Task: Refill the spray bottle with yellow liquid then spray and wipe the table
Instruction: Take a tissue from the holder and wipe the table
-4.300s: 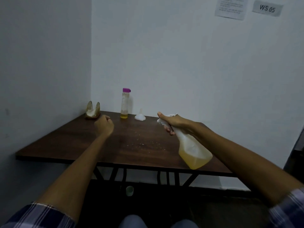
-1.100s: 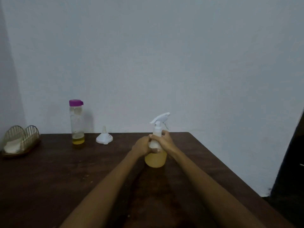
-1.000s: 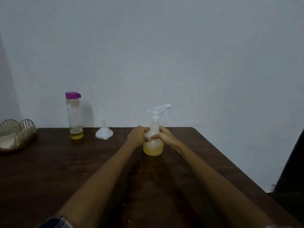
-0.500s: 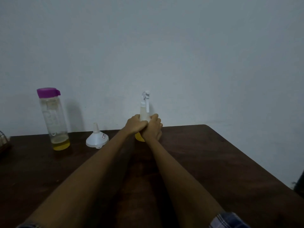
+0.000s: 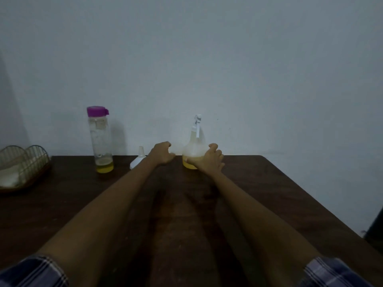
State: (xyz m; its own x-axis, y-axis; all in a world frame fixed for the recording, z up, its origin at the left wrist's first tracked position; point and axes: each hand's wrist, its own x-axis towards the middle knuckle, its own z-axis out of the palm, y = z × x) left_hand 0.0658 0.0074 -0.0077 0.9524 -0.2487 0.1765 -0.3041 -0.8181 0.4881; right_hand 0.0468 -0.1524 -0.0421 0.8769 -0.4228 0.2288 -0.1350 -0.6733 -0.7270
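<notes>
The spray bottle (image 5: 193,146), clear with a white trigger head and yellow liquid in its base, stands upright at the back of the dark wooden table (image 5: 269,193), close to the wall. My left hand (image 5: 162,155) hovers just left of it with loosely curled fingers and holds nothing. My right hand (image 5: 209,160) is in front of the bottle's lower right side, fingers spread and relaxed, covering part of its base. A tall clear bottle (image 5: 101,141) with a purple lid holds a little yellow liquid. A white funnel (image 5: 138,160) sits upside down beside my left wrist.
A wire basket (image 5: 23,168) holding a white cloth sits at the table's left end. The pale wall runs directly behind the bottles. The table's right edge slants toward me, with dark floor beyond it.
Both hands held the spray bottle's neck half a second ago; they have now let go and moved apart. The bottle stands alone near the wall.
</notes>
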